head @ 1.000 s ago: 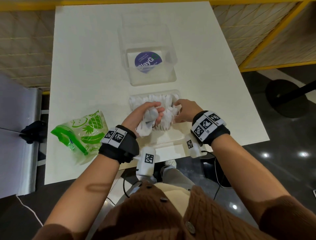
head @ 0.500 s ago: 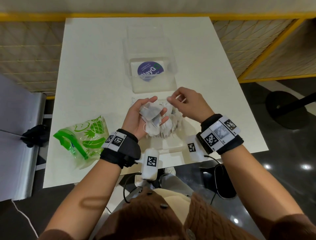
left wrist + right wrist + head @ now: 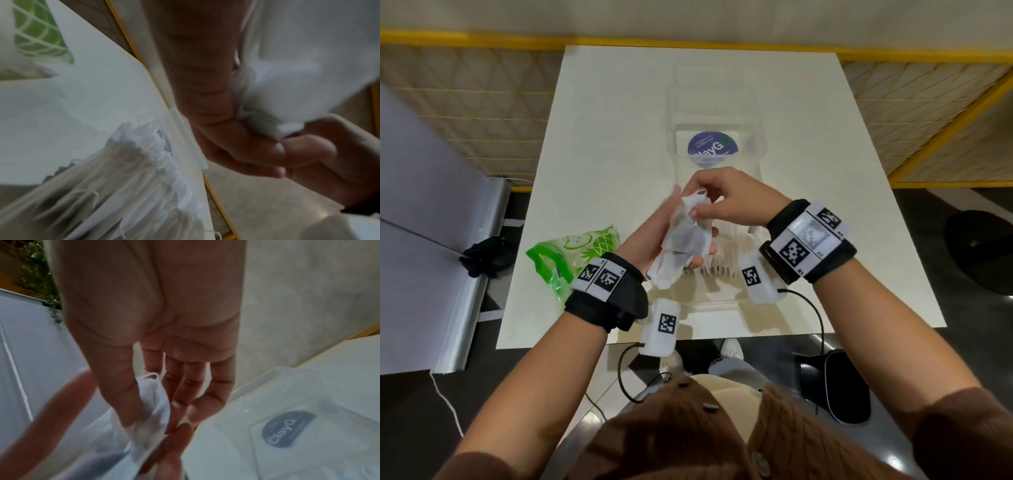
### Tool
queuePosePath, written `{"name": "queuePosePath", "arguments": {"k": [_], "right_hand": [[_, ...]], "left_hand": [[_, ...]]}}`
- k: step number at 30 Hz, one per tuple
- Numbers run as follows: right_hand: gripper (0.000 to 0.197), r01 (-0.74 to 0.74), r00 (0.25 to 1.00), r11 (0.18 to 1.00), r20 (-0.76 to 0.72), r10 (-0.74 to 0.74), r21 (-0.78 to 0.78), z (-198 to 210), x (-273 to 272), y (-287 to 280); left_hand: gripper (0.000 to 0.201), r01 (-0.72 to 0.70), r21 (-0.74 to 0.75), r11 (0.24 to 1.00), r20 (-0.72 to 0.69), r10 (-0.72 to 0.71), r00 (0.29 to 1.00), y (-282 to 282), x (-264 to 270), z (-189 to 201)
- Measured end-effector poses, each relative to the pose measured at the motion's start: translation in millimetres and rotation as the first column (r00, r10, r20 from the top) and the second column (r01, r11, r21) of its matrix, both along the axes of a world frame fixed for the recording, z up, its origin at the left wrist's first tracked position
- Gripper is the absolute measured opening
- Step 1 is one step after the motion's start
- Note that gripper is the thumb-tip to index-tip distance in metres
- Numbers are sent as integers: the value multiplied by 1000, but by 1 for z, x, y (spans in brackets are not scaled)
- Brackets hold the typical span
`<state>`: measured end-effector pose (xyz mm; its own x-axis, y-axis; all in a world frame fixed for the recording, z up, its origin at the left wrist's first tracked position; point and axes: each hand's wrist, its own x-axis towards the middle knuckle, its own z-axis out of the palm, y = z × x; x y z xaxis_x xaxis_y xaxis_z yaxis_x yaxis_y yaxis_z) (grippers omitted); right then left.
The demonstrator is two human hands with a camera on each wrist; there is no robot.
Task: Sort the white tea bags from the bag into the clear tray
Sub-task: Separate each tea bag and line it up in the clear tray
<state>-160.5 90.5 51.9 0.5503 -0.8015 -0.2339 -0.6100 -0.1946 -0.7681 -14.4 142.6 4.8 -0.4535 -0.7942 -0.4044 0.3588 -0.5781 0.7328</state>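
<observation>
My left hand point(image 3: 681, 233) grips a bundle of white tea bags point(image 3: 671, 270) above the near clear tray point(image 3: 717, 298). That tray holds a row of several more tea bags point(image 3: 732, 240), also seen in the left wrist view point(image 3: 144, 170). My right hand point(image 3: 697, 209) pinches the top edge of one tea bag point(image 3: 152, 402) in the bundle between thumb and fingers. The green printed zip bag point(image 3: 565, 253) lies flat on the table to the left, apart from both hands.
A second clear container point(image 3: 760, 161) with a round blue ClayGo sticker point(image 3: 287, 430) stands just beyond the hands on the white table point(image 3: 602, 154). The table's front edge is close under my wrists. A grey panel sits off the left side.
Both hands have risen from the near tray. The left hand has lifted the bundle of tea bags, and the right hand has come over its top and pinched one bag.
</observation>
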Motion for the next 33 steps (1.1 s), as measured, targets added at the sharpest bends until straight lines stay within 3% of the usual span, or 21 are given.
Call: {"name": "queuePosePath", "arguments": {"k": [2, 5, 8, 11, 14, 18, 22, 28, 30, 33], "right_hand": [[16, 38, 998, 998, 49, -40, 42, 1, -2, -3], [13, 14, 998, 996, 59, -19, 89, 6, -1, -2], [9, 5, 999, 996, 42, -8, 86, 8, 3, -3], [6, 66, 996, 990, 56, -73, 121, 11, 3, -7], [6, 92, 977, 964, 164, -135, 250, 14, 1, -6], [5, 42, 979, 959, 180, -96, 281, 15, 10, 1], [8, 63, 984, 964, 145, -104, 259, 19, 8, 3], [7, 131, 966, 951, 178, -186, 279, 24, 1, 7], [8, 151, 959, 948, 192, -209, 279, 24, -1, 7], [11, 190, 940, 937, 221, -259, 292, 25, -7, 5]], "left_hand": [[46, 5, -30, 1000, 64, -3, 998, 5, 7, -3], [10, -50, -7, 999, 204, 50, 978, 9, 13, -2], [8, -91, -15, 996, 271, 92, 958, 10, 17, -4], [13, -176, -69, 982, 192, 186, 964, 12, 24, -6], [28, -248, -121, 961, 68, 257, 964, 14, 32, -8], [63, -228, -146, 963, 47, 237, 970, 12, 25, -7], [28, -295, -61, 953, 10, 296, 955, 12, 23, -5], [14, -376, 113, 920, -102, 387, 916, 11, 37, -11], [18, -436, 176, 882, -192, 466, 864, 8, 39, -10], [35, -520, 204, 830, -219, 556, 802, 7, 39, -8]]}}
